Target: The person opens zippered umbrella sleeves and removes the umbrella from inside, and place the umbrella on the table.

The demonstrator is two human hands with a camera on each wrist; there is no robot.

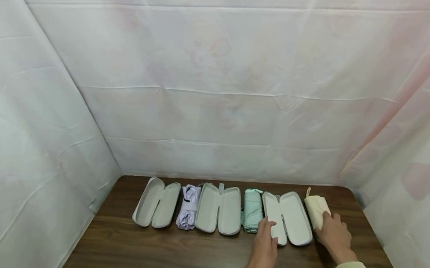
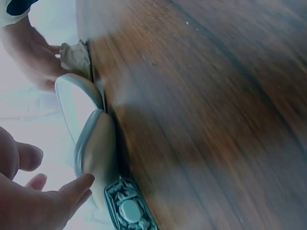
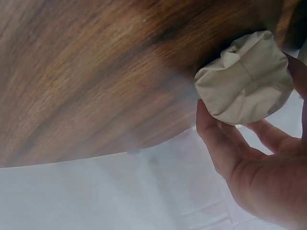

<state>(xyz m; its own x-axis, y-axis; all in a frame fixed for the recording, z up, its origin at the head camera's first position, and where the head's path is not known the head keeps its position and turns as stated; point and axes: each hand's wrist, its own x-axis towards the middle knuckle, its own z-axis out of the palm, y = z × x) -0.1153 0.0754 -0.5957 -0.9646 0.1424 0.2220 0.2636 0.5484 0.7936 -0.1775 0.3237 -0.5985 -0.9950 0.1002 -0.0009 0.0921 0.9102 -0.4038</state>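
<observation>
My right hand [image 1: 334, 234] grips a cream folded umbrella [image 1: 317, 209] with a small loop at its far end, right of the cases. In the right wrist view, fingers and thumb lie on opposite sides of the umbrella's bunched cloth end [image 3: 244, 79]. Relaxed fingers of my left hand [image 1: 262, 254] reach over the near left part of the rightmost hard case [image 1: 296, 218], which lies open with a pale lining. Whether they touch it I cannot tell. Just left of that case lies a mint green folded umbrella [image 1: 253, 209]; its round end knob [image 2: 130, 211] shows in the left wrist view.
Further left along the row lie another opened case [image 1: 230, 211], a lilac folded umbrella [image 1: 189, 204] and a third opened case [image 1: 167, 203]. All rest near the back of the brown wooden table [image 1: 145, 254]. Pale printed cloth [image 1: 208, 120] hangs behind and at both sides.
</observation>
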